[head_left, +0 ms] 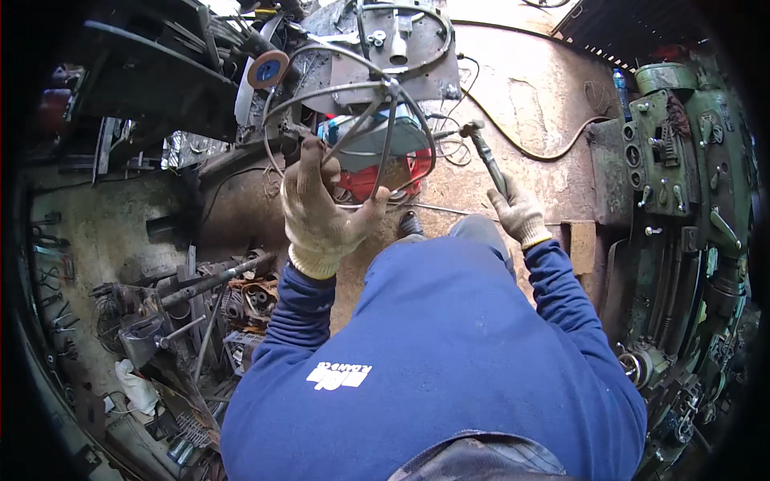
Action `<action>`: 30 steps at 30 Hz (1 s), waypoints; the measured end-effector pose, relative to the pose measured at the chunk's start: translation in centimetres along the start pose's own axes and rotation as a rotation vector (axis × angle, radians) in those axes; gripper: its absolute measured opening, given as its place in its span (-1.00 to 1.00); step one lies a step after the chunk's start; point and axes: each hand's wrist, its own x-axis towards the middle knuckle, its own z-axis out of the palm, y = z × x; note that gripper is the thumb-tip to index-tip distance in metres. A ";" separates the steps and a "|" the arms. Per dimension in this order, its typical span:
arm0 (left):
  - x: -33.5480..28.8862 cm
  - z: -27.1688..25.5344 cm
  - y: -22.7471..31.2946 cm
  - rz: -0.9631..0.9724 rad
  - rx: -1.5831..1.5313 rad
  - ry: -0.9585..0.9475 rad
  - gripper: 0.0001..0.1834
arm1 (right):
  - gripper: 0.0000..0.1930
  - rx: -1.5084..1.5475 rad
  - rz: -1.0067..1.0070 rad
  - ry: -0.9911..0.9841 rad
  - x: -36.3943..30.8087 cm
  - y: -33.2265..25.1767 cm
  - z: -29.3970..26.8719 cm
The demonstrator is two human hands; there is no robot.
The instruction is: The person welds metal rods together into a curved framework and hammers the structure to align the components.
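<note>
My left hand (325, 210), in a pale knitted work glove, is at the near left side of a round frame of bent metal rod (391, 90). Its fingers curl at the rim, with the thumb stretched toward a rod, and the palm hides part of the ring. The frame's rods meet at a joint on top, and its far side reaches the metal-topped bench (437, 78). My right hand (520, 210), gloved alike, is closed round the handle of a hammer (488, 156). The hammer points up and away, its head right of the frame and apart from it.
On the bench lie a wrench (341, 38) and a short metal tube (399, 48). A brown abrasive disc (268, 70) stands left of them. Something red (369, 180) sits beneath the frame. A hose (553, 155) crosses the floor. Green machinery (666, 144) lines the right; scrap parts (253, 301) lie left.
</note>
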 end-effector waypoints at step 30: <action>9.5 15.2 10.1 -0.624 0.613 -0.020 0.19 | -0.61 -0.383 -1.231 -0.327 39.0 -6.1 -6.1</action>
